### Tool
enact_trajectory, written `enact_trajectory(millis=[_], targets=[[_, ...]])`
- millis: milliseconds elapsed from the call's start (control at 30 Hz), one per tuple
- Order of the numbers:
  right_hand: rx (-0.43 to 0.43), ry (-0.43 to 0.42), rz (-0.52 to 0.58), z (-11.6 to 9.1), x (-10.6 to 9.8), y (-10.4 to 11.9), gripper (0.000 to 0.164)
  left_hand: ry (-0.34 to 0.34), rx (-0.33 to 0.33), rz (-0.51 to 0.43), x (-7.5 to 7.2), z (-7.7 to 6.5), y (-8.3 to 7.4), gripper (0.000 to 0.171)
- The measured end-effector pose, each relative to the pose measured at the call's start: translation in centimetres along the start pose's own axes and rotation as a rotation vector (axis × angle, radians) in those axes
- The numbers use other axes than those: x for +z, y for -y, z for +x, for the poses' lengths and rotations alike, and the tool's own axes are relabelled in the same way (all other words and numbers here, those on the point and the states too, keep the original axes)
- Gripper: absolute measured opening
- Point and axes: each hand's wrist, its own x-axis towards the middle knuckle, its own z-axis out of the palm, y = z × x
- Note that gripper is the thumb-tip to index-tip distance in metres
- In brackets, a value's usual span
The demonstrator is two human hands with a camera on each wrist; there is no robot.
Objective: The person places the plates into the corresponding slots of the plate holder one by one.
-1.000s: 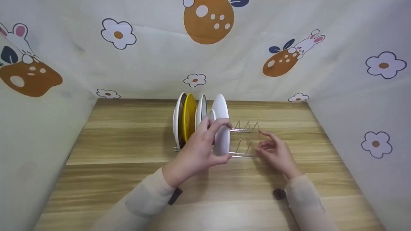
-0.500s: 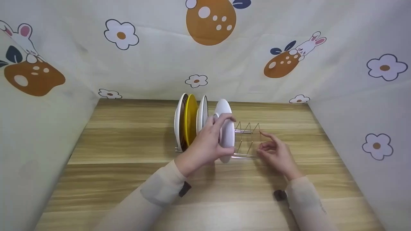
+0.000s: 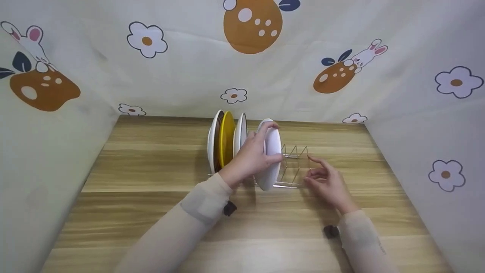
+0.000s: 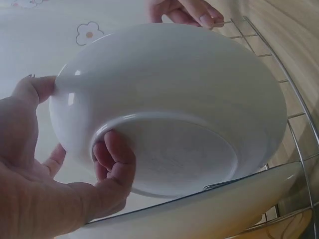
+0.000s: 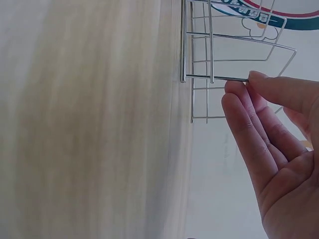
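My left hand [image 3: 250, 153] grips a white plate [image 3: 269, 176] by its rim, fingers behind and thumb at the front. The plate stands nearly upright at the wire dish rack [image 5: 183, 50]; I cannot tell whether it is seated between the wires. In the left wrist view, fingertips touch the foot ring on the plate's underside [image 4: 174, 74]. At the rack's right end, my right hand [image 3: 329, 184] pinches a wire between thumb and fingers. The right wrist view shows part of a plate face with red and teal bands [image 5: 299, 22].
Left of the held plate stand a dark-rimmed white plate [image 3: 238, 132], a yellow plate [image 3: 227, 140] and a white plate with a brown face [image 3: 211, 144]. The wooden table [image 3: 151, 159] meets a printed cloth [image 3: 182, 68] at the back and sides.
My left hand has carried the white plate rightward, widening the gap from the dark-rimmed plate. The right hand has kept its hold on the rack's end. The head view has shifted slightly.
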Motion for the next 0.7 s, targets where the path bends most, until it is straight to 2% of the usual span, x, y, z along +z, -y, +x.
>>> enact_trajectory(millis=[133, 400, 700], targets=[[0.001, 0.005, 0.007, 0.0, 0.0, -0.1, 0.076, -0.001, -0.034, 0.01, -0.1, 0.7, -0.4, 0.075], [-0.012, -0.029, 0.008, 0.2, 0.2, -0.1, 0.073, 0.001, -0.111, -0.03, -0.2, 2.1, -0.9, 0.073], [0.007, -0.006, -0.01, 0.1, 0.1, 0.0, 0.078, -0.011, -0.137, -0.025, -0.1, 3.2, -0.7, 0.07]])
